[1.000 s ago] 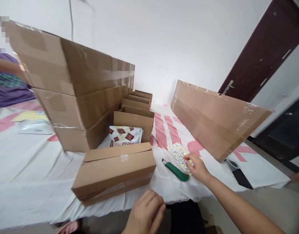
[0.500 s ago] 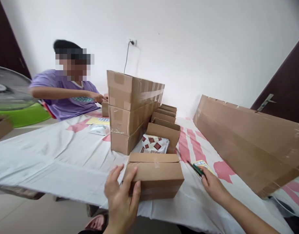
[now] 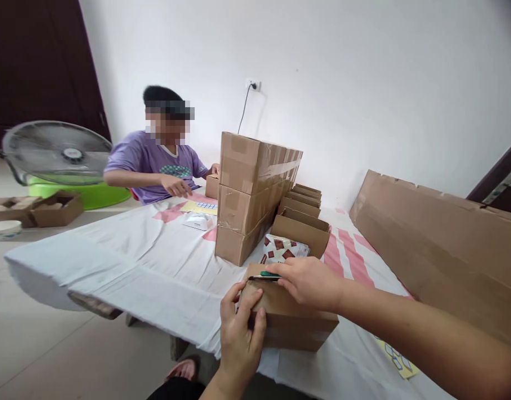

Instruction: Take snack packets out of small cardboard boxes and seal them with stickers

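Observation:
A closed cardboard box [image 3: 292, 329] lies at the table's near edge in front of me. My left hand [image 3: 242, 325] is closed on its left end, fingertips on the top and the side. In my right hand [image 3: 311, 283] is a green-handled utility knife [image 3: 269, 274], lying along the seam on the box's top near the left corner. My fingers hide part of the knife. Just behind the box sits a white pouch with dark red squares [image 3: 282, 248], in front of an open cardboard box [image 3: 299, 230].
A wall of stacked taped boxes [image 3: 239, 200] stands left of the open ones. A large cardboard sheet [image 3: 439, 255] leans at right. A yellow sticker sheet [image 3: 395, 358] lies beneath my right forearm. Across the table a co-worker in purple [image 3: 155, 161] sits near a fan [image 3: 59, 153].
My right hand has moved left from beside the box, bringing the knife onto its top seam. My left hand stays on the box. The view has swung left, and the co-worker's arm has shifted.

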`<state>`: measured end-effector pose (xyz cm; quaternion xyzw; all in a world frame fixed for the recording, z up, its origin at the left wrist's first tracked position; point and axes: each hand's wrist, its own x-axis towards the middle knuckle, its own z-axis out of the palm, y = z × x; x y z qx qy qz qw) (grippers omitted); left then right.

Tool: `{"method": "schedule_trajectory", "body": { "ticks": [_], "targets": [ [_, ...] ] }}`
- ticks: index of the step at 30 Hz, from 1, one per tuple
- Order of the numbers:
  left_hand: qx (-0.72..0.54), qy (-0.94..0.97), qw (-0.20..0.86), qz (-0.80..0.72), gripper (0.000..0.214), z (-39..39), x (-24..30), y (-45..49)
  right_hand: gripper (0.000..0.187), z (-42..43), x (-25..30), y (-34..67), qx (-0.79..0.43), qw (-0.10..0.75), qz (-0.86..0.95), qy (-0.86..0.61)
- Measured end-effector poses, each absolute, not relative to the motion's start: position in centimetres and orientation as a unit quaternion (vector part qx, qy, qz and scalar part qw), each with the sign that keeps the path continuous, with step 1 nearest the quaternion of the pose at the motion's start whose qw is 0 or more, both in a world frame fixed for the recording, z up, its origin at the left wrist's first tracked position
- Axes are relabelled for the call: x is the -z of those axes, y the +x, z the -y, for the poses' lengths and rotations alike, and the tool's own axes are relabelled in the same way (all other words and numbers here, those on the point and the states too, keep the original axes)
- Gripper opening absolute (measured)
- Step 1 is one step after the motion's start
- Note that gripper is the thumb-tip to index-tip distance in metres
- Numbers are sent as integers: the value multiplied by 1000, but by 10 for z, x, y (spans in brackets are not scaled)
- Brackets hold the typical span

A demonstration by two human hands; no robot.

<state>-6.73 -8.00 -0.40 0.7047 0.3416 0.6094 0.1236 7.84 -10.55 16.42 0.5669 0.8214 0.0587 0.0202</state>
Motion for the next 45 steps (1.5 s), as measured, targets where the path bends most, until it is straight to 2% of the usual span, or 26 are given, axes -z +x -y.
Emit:
{"method": "schedule_trajectory", "body": {
  "ticks": [6,9,19,25,29,33,38,45],
  "targets": [
    [-608,706,122,-342,24,78,3,-67,34,113,-185,84,-95,133,-808,566],
    [-610,703,125,-345,24,79,3,-65,32,125,-190,99,-97,161,-795,577],
    [-594,718,161,-325,23,76,3,-58,31,154,-189,134,-79,114,-792,594],
    [-594,720,177,-311,23,73,3,-60,35,174,-192,151,-73,121,-770,622],
    [-596,712,199,-314,24,75,0,-60,35,190,-191,170,-57,72,-757,647],
    [-597,700,227,-320,26,79,-2,-60,36,205,-182,192,-27,-16,-740,672],
    [-600,681,250,-339,50,79,-4,-59,35,212,-167,198,-26,-105,-727,678],
    [-598,693,231,-330,49,71,1,-60,35,203,-164,188,-68,-184,-697,689]
  ]
}}
